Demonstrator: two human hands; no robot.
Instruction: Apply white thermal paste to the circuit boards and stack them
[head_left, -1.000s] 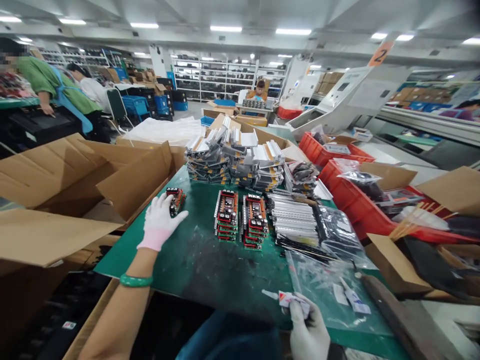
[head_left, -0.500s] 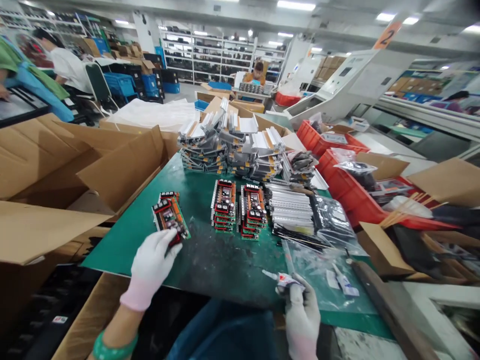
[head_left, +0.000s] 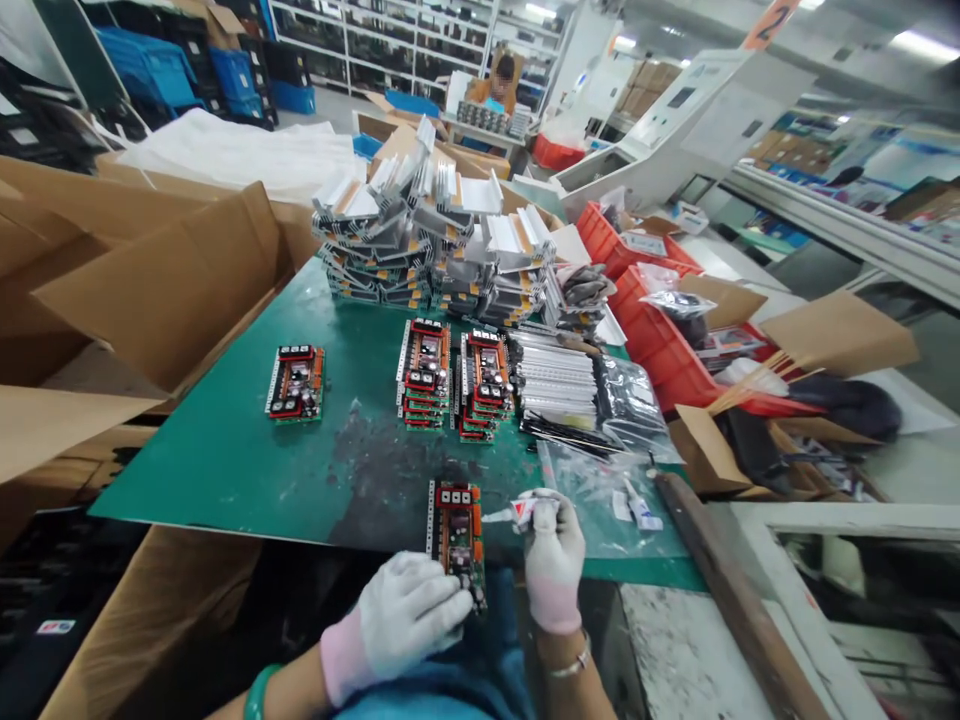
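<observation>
My left hand (head_left: 416, 605), in a white glove with a pink cuff, grips the lower end of a circuit board (head_left: 455, 530) at the table's near edge. Orange, red and black parts cover the board, and a white strip runs down its left side. Gloved too, my right hand (head_left: 553, 550) is closed around a small white glue tube (head_left: 525, 510). The tube's thin nozzle points left, close to the board's right edge. Another circuit board (head_left: 297, 384) lies alone on the left. Two stacks of similar boards, a left stack (head_left: 424, 375) and a right stack (head_left: 486, 385), stand mid-table.
Metal heat sinks (head_left: 442, 230) are piled at the back of the green table (head_left: 225, 440). Right of the boards lie metal strips (head_left: 559, 375), black cable ties (head_left: 574, 432) and a plastic bag (head_left: 592, 500). Red crates (head_left: 660, 340) stand right, a cardboard box (head_left: 180, 280) left.
My left hand has brought one board from the left of the table to the near edge, leaving one there. My right hand has moved left with the tube. The camera view has shifted.
</observation>
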